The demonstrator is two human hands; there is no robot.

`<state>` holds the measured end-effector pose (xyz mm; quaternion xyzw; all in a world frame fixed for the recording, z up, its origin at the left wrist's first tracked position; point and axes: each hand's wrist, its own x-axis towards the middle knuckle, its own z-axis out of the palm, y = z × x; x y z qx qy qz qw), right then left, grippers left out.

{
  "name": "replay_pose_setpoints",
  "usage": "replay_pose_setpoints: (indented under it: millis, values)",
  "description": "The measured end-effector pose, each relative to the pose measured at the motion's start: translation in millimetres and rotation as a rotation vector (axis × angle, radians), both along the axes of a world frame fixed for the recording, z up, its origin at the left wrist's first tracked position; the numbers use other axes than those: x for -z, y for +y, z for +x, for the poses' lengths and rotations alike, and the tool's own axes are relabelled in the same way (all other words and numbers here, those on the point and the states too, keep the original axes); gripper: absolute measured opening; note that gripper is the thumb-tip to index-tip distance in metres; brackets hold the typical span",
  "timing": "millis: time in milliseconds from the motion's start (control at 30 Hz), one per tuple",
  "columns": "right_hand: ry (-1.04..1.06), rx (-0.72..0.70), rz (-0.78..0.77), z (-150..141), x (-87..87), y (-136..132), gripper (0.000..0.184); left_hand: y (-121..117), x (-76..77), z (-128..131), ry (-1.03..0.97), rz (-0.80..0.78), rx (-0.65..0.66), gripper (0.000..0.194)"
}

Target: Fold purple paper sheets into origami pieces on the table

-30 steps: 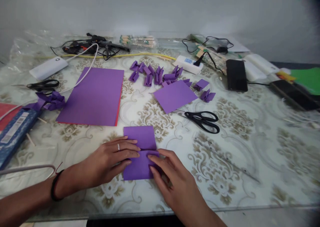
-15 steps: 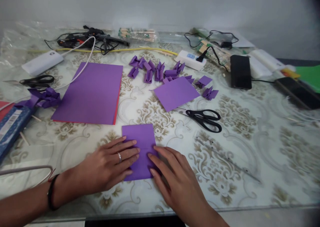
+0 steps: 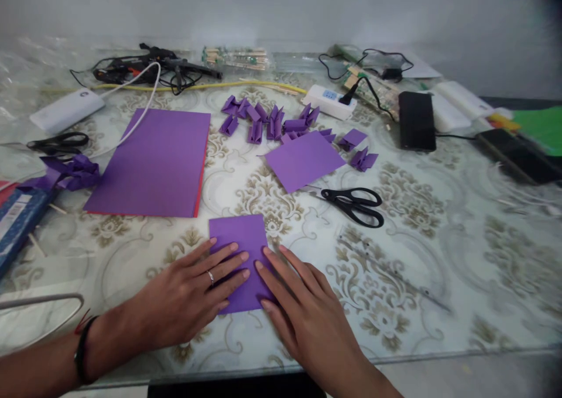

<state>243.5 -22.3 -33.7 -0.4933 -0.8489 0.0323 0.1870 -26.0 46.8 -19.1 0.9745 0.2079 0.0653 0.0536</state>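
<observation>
Just short of seven o'clock from the middle of the view, with a purple sheet [image 3: 239,228] lying flat on the patterned table [image 3: 421,339] under the fingers of both hands. At seven to eight o'clock, with the left hand [image 3: 188,287] open, palm down, fingers stretched and slightly parted, resting across the sheet's left side and gripping nothing. Between five and six o'clock, with the right hand [image 3: 302,304] open too, fingers long and a little fanned, touching the sheet's right side with some fingertips and closed around nothing. Out at nine o'clock, on a stack of large purple paper [image 3: 153,164] with red showing at its edges, and farther that way, on a blue box [image 3: 17,216]. Toward ten o'clock, on a white power bank [image 3: 68,111] with a pale cable crossing the stack. At twelve, among small folded purple pieces [image 3: 274,123]; at one to two, close to centre, on a loose purple card [image 3: 302,161], partly covering pieces. At three, on black-handled scissors [image 3: 353,205], with blades reaching beneath the card's edge. At four, on a clear ruler [image 3: 397,278]. Around one, on a white power strip [image 3: 329,102] holding a black plug.
</observation>
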Motion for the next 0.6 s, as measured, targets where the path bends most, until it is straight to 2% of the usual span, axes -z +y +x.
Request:
replay_pose_setpoints:
  millis: [133, 267, 400, 600]
  values:
    - [-0.077, -0.050, -0.028, 3, -1.3, -8, 0.048, -7, -1.4, 3, -0.006, 0.051, -0.041, 0.046]
    - [-0.142, -0.074, -0.036, 6, -1.1, -3, 0.052, -15, -8.8, 6, -0.049, 0.088, -0.111, 0.044]
    - [-0.171, -0.055, -0.019, 7, 0.1, 10, 0.051, -19, -14.2, 12, -0.085, 0.061, -0.125, 0.041]
    - [-0.152, -0.094, -0.052, 8, 0.8, 42, 0.050, -17, -11.4, 27, -0.138, -0.026, -0.169, 0.038]
